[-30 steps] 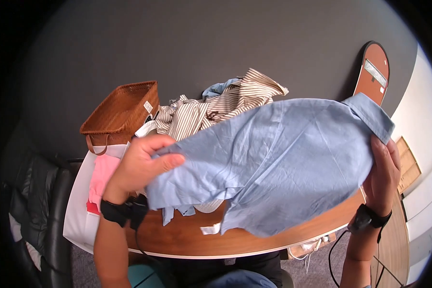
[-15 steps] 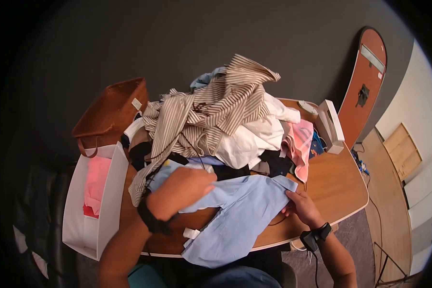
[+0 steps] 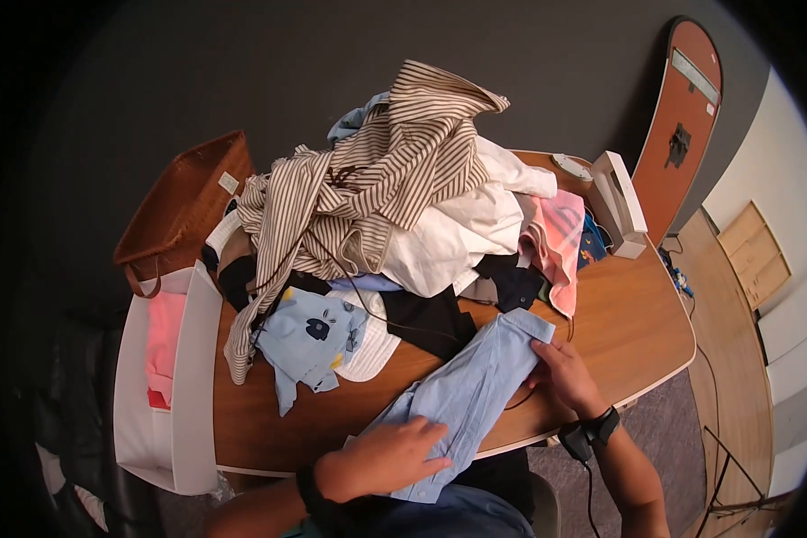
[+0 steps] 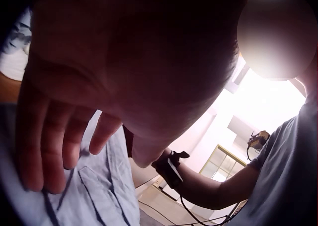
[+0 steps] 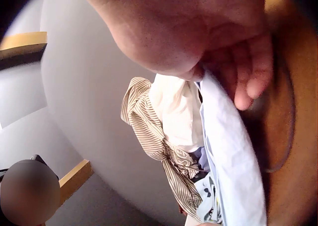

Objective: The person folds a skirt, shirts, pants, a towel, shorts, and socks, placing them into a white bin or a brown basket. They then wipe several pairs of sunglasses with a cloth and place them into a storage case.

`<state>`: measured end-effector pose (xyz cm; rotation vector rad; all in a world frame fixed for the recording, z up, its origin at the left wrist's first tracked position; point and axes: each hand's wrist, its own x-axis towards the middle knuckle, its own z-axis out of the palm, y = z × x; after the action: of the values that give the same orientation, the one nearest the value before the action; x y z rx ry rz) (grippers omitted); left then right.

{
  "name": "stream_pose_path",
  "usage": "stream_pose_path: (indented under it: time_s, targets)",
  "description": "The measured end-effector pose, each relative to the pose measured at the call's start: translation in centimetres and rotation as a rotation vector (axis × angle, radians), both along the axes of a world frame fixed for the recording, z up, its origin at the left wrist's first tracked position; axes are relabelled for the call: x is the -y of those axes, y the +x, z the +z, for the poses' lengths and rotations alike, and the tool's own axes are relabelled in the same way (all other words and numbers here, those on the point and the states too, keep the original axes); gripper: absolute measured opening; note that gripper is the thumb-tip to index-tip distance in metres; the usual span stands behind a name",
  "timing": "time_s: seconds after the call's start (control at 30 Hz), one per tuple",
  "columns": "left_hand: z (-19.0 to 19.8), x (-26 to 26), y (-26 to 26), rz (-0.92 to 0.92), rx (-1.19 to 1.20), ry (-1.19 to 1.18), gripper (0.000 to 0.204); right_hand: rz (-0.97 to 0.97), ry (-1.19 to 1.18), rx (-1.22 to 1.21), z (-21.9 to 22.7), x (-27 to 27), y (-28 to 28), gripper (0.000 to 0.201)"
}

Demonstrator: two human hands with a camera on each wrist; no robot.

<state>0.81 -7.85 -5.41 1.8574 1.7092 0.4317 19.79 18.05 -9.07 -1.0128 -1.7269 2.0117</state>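
A light blue collared shirt [image 3: 478,377], folded into a narrow length, lies slantwise over the table's front edge. At its collar end my right hand [image 3: 565,375] pinches the cloth between thumb and fingers. My left hand [image 3: 390,459] rests on the lower part of the shirt, its fingers extended. In the left wrist view those fingers [image 4: 52,146] spread over the creased blue cloth. The right wrist view shows the shirt edge [image 5: 231,151] running down from the right thumb.
Behind the shirt rises a clothes pile with a striped garment [image 3: 359,188], white cloth [image 3: 457,238] and a pale blue printed garment [image 3: 309,336]. Left of it stand a white box [image 3: 197,377] holding pink cloth [image 3: 164,336] and a brown basket [image 3: 184,202]. A white holder [image 3: 620,206] stands back right.
The shirt, held up and spread earlier, has come down to the table and is now narrower. My left hand has moved from its far end to lie on its lower part; the right keeps the collar.
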Motion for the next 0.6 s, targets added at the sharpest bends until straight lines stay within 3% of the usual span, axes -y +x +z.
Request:
stream_pose_path:
  time_s: [0.13, 0.2, 0.27, 0.33, 0.4, 0.43, 0.47, 0.53, 0.6]
  targets:
    - [0.0, -1.3, -1.3, 0.055, -0.058, -0.031, 0.047, 0.058, 0.044, -0.037, 2.4, 0.5, -0.5, 0.026]
    - [-0.3, -2.5, -1.8, 0.074, -0.041, -0.027, 0.045, -0.071, 0.096, -0.267, 4.1, 1.5, -2.0, 0.027]
    - [-1.7, -3.8, -2.6, 0.137, 0.087, 0.126, 0.046, -0.027, 0.127, -0.318, 4.4, 1.3, -2.2, 0.029]
    - [-2.8, -4.5, -3.4, 0.182, 0.193, 0.213, 0.040, -0.026, 0.382, -0.327, 6.3, 2.6, -2.2, 0.030]
    - [-1.9, -4.3, -5.1, 0.230, 0.514, 0.005, 0.033, 0.171, 0.619, -0.190, 8.9, 5.8, -1.7, 0.029]
    - [-1.2, -3.6, -6.0, 0.234, 0.578, 0.009, 0.028, 0.328, 0.549, -0.179, 9.8, 7.6, -1.8, 0.028]
    - [-2.2, -3.0, -6.6, 0.258, 0.492, 0.212, 0.026, 0.544, 0.968, -0.366, 8.3, 7.8, -2.3, 0.028]
    - [-2.4, -1.9, -7.8, 0.439, 0.787, 0.030, 0.024, 0.867, 1.120, -0.346, 6.2, 10.3, -2.7, 0.032]
    - [-2.2, -0.6, -8.4, 0.489, 0.882, -0.064, 0.027, 1.016, 1.208, -0.226, 4.1, 12.6, -2.9, 0.036]
